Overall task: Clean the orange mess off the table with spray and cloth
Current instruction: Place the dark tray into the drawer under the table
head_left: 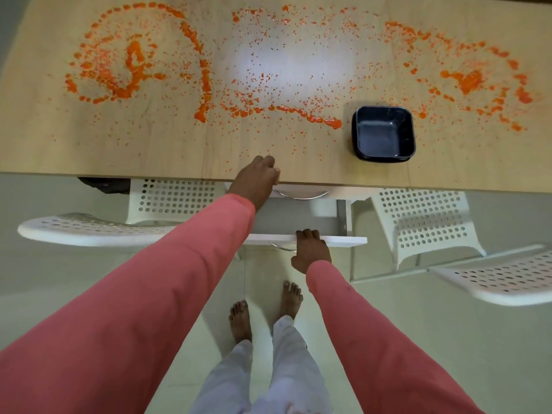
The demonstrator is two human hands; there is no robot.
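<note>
Pink sleeves (149, 309) filled the near view, both arms reaching forward above bare feet (265, 312) on the pale floor. Her or his right hand (312, 249) curled its fingers over the front edge of an open white drawer (340, 241) below the table (89, 150). Farther forward, the left hand (258, 179) rested with bent fingers on the table's near edge, gripping nothing separate. Orange mess (203, 82) lay beyond both hands, spread in rings and specks along the tabletop's length, nearest the left hand. A dark square tub (383, 133) stood on the table to the right. Neither spray nor cloth showed; the drawer's inside looked grey and bare, though the table hid its back part. So the search probably came first. White perforated chairs (418, 222) flanked the drawer.
</note>
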